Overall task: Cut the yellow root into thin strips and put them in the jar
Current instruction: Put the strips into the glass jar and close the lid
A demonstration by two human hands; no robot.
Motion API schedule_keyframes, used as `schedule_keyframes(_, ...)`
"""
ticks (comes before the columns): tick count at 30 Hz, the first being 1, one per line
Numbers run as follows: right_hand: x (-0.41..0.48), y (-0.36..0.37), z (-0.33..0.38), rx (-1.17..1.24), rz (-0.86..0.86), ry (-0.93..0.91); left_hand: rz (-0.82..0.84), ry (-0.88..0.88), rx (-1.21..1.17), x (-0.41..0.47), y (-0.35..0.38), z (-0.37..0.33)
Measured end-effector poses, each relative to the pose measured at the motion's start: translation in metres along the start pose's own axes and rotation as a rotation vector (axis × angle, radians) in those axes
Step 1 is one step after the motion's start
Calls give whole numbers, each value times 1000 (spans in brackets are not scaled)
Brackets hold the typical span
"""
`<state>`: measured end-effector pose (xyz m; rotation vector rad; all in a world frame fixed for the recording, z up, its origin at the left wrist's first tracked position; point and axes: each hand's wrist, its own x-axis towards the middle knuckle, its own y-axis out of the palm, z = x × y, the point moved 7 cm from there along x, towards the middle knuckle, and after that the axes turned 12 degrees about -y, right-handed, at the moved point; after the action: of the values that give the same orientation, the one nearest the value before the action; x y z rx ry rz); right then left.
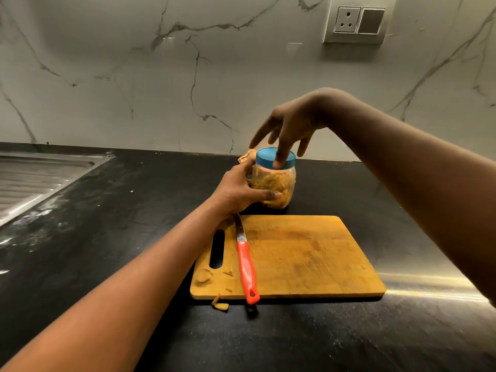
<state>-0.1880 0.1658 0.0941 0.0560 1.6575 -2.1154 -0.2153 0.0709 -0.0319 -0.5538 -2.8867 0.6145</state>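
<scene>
Looking close to finished: the jar (pixel 279 181) stands upright on the black counter (pixel 107 237) just behind the cutting board (pixel 308 259), with yellow root strips (pixel 269 185) inside it and the blue lid (pixel 268 155) on. Can't tell whether the lid is fully tight. Your left hand (pixel 241 189) grasps the jar's side, thumb across the front. Your right hand (pixel 290 127) hangs over the lid, fingers straight and spread, one fingertip touching the top and nothing clasped. The red-handled knife (pixel 245 261) lies flat on the board's left part, handle end overhanging the near edge. No whole root on the board, only small scraps (pixel 205 276) by the handle slot and one scrap (pixel 220 304) off the front edge. A tan lump (pixel 247 156) sits behind the jar; can't tell what it is. What's left, I'd judge: seat the lid, clear the scraps. Open counter lies right of the jar and in front of the board; the sink (pixel 35 178) edge is well apart to your left.
</scene>
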Motion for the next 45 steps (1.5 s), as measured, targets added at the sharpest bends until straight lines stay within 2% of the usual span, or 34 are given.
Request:
schedule_keyframes(2, 1, 3, 1, -16, 5, 2, -1, 5, -5, -1, -1, -1)
schedule_keyframes(10, 9, 2, -9, -169, -162, 158, -13, -6, 1, 2, -1, 2)
schedule_keyframes(15, 2, -1, -1, -21, -49, 29, -4, -2, 11, 2, -1, 1)
schedule_keyframes(17, 1, -1, -1, -32, 3, 12, -2, -3, -1, 2, 0, 1)
schedule_keyframes(26, 8, -1, -8, -86, -82, 119, -5, 5, 11, 1, 0, 1)
schedule_keyframes(33, 3, 1, -1, -14, 9, 31, -3, 9, 15, 0, 0, 0)
schedule_keyframes(45, 5, 2, 0, 7, -35, 4, -37, 44, 31, -1, -1, 0)
